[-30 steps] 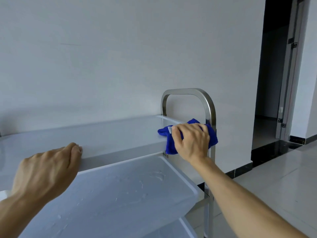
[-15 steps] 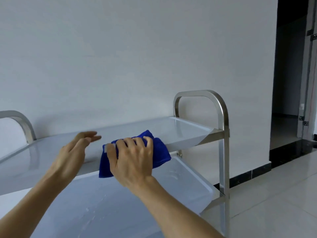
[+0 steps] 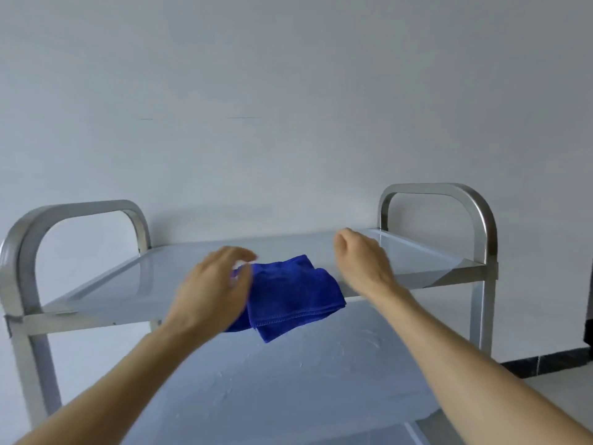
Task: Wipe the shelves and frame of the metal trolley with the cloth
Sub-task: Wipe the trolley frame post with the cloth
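Note:
The metal trolley stands against a white wall, its top shelf (image 3: 128,284) at chest height and a middle shelf (image 3: 288,396) below it. A folded blue cloth (image 3: 288,293) lies on the top shelf and hangs over its front edge. My left hand (image 3: 211,290) is blurred and covers the cloth's left end, with blue showing between thumb and fingers; I cannot tell whether it grips the cloth. My right hand (image 3: 362,261) hovers just right of the cloth, apart from it, holding nothing.
Curved steel handles rise at the left end (image 3: 80,208) and right end (image 3: 481,226) of the trolley. A black skirting strip (image 3: 545,364) runs along the wall's foot at the right, beside a dark doorway edge (image 3: 588,316).
My right hand carried the cloth left from the right handle to the middle of the top shelf and let go. My left hand left the shelf edge and came onto the cloth.

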The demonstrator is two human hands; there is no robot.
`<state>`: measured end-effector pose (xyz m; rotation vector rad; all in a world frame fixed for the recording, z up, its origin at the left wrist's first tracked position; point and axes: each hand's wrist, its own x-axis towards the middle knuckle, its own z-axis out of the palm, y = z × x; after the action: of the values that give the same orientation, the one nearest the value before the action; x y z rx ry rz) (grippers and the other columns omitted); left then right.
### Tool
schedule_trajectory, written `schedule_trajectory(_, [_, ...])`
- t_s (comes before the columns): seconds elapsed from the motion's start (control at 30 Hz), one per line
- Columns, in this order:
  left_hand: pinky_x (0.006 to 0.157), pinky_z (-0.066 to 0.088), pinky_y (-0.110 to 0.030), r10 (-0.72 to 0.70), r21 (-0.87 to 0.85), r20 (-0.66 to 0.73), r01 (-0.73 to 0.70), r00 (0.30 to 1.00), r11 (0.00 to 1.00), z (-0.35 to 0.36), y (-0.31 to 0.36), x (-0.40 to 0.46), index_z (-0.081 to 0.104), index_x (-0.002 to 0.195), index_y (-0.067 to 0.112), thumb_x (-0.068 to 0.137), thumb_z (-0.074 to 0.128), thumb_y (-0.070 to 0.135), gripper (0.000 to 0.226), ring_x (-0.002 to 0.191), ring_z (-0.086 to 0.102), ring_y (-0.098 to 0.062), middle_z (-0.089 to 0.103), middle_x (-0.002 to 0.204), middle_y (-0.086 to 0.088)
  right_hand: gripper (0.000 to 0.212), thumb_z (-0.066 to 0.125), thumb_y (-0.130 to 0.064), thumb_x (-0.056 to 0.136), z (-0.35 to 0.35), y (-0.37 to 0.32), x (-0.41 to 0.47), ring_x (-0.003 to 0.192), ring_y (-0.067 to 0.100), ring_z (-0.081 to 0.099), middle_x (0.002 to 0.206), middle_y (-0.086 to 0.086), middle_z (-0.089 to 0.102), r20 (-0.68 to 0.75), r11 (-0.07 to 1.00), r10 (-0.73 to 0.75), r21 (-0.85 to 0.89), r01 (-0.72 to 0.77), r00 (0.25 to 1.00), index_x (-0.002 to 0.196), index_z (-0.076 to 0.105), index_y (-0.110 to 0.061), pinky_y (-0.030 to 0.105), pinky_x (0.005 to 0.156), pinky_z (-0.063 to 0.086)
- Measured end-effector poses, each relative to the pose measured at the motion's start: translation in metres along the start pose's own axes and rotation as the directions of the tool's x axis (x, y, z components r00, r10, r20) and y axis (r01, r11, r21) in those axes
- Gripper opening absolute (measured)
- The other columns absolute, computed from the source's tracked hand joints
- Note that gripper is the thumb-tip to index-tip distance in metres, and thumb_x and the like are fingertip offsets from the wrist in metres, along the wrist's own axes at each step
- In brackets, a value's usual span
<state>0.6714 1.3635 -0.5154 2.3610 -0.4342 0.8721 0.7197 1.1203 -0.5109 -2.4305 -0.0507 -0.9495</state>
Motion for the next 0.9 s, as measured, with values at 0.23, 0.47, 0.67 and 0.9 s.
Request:
schedule_trajectory(0.23, [0.090,0.042,-0.043,0.239,0.500,0.214,-0.317,0.947,0.806,0.085,0.058,0.014,0.048,0.125,0.022,0.101,0.019,0.053,0.049,0.106,0.057,-0.028,0.059,0.125,0.004,0.036,0.030,-0.032,0.096,0.015,0.020,0.004,0.077,0.029,0.055,0.085,0.001,0.066,0.098,0.959,0.049,-0.281,-0.019,0.994,0.084,0.063,-0.023,0.036,0.067,0.034])
schedule_trajectory(0.47, [0.057,0.041,-0.038,0.409,0.566,-0.007,-0.334,0.912,0.754,0.041,-0.015,0.005,0.057,0.078,0.021,0.100,0.030,0.042,0.040,0.066,0.060,-0.031,0.062,0.072,-0.001,0.048,0.029,-0.037,0.095,0.018,0.026,0.006,0.084,0.038,0.059,0.096,0.010,0.074,0.023,0.948,0.001,-0.319,0.006,1.000,0.094,0.075,-0.021,0.036,0.073,0.041])
schedule_trajectory(0.67, [0.048,0.031,-0.030,0.413,0.651,-0.228,-0.177,0.882,0.738,-0.040,-0.123,-0.017,0.060,0.069,0.018,0.099,0.033,0.025,0.041,0.056,0.058,-0.028,0.063,0.063,0.000,0.051,0.028,-0.038,0.094,0.021,0.023,0.003,0.074,0.036,0.053,0.084,0.012,0.070,-0.018,0.953,-0.005,-0.302,-0.001,1.000,0.088,0.074,-0.017,0.036,0.069,0.035])
schedule_trajectory(0.9, [0.049,0.033,-0.036,0.493,0.635,-0.329,-0.198,0.805,0.746,0.008,-0.080,-0.005,0.043,0.059,0.020,0.091,0.046,0.016,0.033,0.049,0.046,-0.030,0.049,0.053,-0.001,0.051,0.030,-0.036,0.097,0.024,0.020,0.004,0.074,0.036,0.053,0.079,0.012,0.067,-0.061,0.948,0.009,-0.316,-0.028,0.998,0.086,0.075,-0.016,0.037,0.071,0.035])
